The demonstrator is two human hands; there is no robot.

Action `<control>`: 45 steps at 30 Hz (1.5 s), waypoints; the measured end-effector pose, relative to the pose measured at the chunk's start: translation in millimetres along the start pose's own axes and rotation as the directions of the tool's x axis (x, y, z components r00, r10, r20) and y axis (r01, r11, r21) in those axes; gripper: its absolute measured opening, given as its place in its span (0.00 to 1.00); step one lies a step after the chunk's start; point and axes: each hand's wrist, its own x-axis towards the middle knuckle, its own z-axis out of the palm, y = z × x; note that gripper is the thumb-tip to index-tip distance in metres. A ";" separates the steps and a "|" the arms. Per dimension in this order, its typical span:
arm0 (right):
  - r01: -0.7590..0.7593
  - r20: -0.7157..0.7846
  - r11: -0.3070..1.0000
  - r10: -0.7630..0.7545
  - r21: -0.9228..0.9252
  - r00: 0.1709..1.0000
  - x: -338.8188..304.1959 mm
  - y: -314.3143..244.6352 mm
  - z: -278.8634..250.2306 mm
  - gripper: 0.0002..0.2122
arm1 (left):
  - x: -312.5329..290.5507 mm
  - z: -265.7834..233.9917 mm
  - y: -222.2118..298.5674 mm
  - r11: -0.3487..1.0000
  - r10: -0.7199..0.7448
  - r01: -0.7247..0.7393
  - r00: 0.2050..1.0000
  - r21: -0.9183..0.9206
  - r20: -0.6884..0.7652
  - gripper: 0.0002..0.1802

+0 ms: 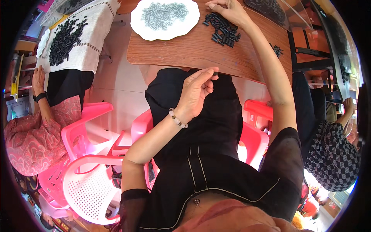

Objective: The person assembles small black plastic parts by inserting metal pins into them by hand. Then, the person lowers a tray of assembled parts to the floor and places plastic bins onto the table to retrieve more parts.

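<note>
My left hand (198,89) is raised over my lap just off the table's near edge. Its thumb and fingertips pinch a small black cylinder (215,73). My right hand (232,12) is stretched across the wooden table (170,52), at the far side of a loose pile of small black cylinders (226,33). Its thumb and finger come together at the picture's top edge; whatever they hold is too small to make out. To the left of that pile sits a white scalloped plate (139,29), heaped with small clear-grey tube-like pieces (164,15).
A few more black pieces (276,50) lie at the table's right side, beside my right forearm. At left, another person's hand (39,80) rests by a cloth-covered table (101,19) with black pieces. Pink chairs (87,116) stand behind. Someone sits at right (332,154).
</note>
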 end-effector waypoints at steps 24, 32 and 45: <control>0.340 0.274 0.867 -0.248 -0.365 0.929 -6.8 -103.5 79.9 0.07 | -25.5 -31.7 -0.3 0.999 -0.024 0.023 0.999 0.025 0.041 0.17; 0.382 0.258 0.728 -0.283 -0.570 0.924 -10.2 -114.5 92.4 0.06 | -29.6 -36.6 0.0 1.000 -0.005 0.005 0.999 0.017 0.043 0.17; 0.376 0.262 0.656 -0.270 -0.654 0.927 -11.0 -106.2 92.3 0.06 | -33.3 -38.5 -3.0 1.000 -0.020 0.019 0.999 0.004 0.039 0.16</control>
